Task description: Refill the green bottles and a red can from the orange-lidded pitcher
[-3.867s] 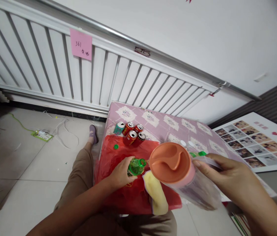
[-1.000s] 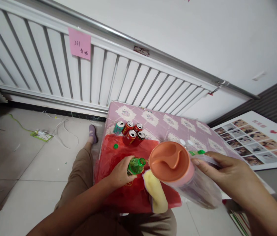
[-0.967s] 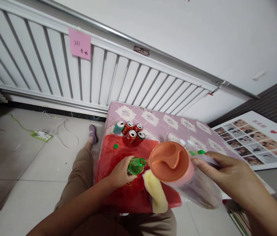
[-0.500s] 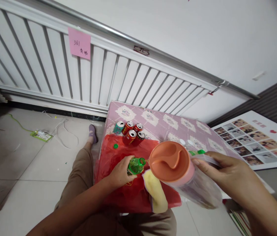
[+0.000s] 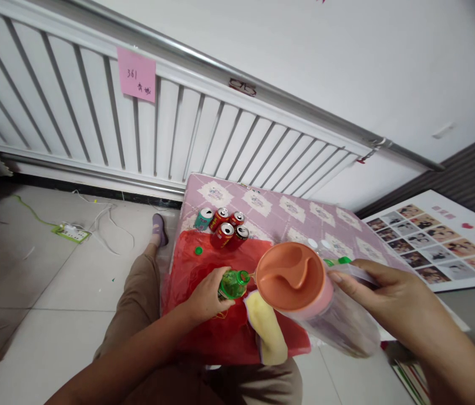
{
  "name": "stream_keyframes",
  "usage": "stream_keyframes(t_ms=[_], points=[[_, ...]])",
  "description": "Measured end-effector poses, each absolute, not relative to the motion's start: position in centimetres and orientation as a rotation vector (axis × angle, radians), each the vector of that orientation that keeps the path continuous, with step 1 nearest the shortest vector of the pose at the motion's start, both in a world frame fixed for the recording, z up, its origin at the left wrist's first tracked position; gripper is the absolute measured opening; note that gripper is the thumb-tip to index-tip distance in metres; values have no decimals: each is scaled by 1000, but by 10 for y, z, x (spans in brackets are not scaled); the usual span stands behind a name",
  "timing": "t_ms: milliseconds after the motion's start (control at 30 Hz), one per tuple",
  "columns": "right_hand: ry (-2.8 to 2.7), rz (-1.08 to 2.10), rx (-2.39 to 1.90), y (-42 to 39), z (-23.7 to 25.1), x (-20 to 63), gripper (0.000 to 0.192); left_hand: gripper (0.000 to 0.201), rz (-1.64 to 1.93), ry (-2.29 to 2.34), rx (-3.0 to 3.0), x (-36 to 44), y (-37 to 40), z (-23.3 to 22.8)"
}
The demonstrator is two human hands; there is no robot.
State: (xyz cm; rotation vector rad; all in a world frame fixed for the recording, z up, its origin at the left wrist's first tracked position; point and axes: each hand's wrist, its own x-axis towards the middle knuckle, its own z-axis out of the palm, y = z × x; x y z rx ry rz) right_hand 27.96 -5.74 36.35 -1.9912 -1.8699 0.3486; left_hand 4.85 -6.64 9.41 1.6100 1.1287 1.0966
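My left hand (image 5: 206, 295) grips an uncapped green plastic bottle (image 5: 233, 284) standing over a red bag (image 5: 195, 275) on the small table. My right hand (image 5: 383, 295) holds a clear plastic jug (image 5: 338, 323) with an orange lid (image 5: 290, 275), tilted so its spout touches the bottle's mouth. A loose green cap (image 5: 198, 251) lies on the red bag to the left. A yellow cloth (image 5: 265, 332) lies under the jug.
Several opened drink cans (image 5: 224, 225) stand at the far left of the pink patterned tablecloth (image 5: 296, 216). More green-capped bottles (image 5: 338, 261) show behind the jug. A white radiator (image 5: 136, 129) with a pink note lines the wall. A photo sheet (image 5: 443, 242) is at right, a power strip (image 5: 71, 232) on the floor.
Almost nothing has changed; both hands keep the jug's spout held at the bottle's mouth, with only a slight shift of the view.
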Motion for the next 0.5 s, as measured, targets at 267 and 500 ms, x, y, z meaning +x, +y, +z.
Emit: stream_keyframes(t_ms=[267, 500], points=[[-1873, 380, -1987, -58, 366, 277, 53, 77, 1094, 1137, 1616, 48, -66, 93], [-1890, 365, -2015, -57, 367, 277, 56, 76, 1098, 1147, 1631, 49, -65, 91]])
